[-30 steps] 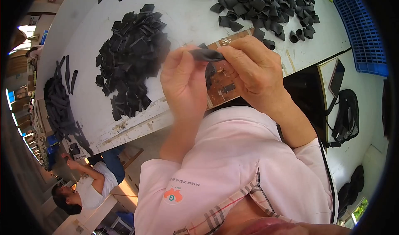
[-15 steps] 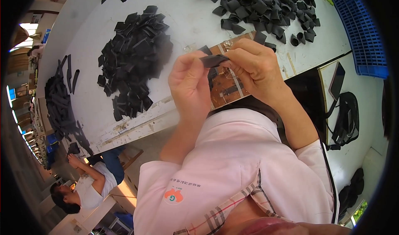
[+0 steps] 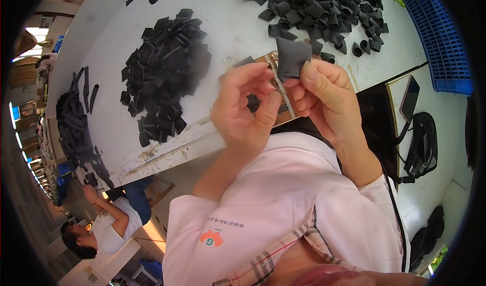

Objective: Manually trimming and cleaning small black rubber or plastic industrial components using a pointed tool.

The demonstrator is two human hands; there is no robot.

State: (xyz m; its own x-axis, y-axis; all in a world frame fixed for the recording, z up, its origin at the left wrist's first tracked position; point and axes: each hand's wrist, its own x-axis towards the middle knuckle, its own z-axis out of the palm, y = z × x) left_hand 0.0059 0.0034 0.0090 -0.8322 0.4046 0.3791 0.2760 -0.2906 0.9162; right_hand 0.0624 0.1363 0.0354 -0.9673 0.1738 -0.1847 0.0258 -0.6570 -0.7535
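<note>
A small black square pouch-like fabric piece (image 3: 293, 55) stands raised in my right hand (image 3: 331, 96), pinched by its lower right corner between thumb and fingers. Just left of it is my left hand (image 3: 240, 106), its fingers curled but apart from the thumb, with no item visible between them. Beneath both hands lies a brown taped board (image 3: 285, 115) at the table's near edge, mostly hidden by them. More dark pieces show beside and behind the hands.
Flat black pieces (image 3: 164, 68) form a heap on the white table (image 3: 228, 33). Rolled black pieces (image 3: 324, 7) are piled at the far side, by a blue basket (image 3: 435, 38). Black strips (image 3: 73, 119) lie far left, near another person (image 3: 111, 220). A phone (image 3: 410, 97) rests at right.
My left hand has come off the black fabric piece and its fingers have spread. My right hand now holds the piece alone, turned upright so its flat face shows.
</note>
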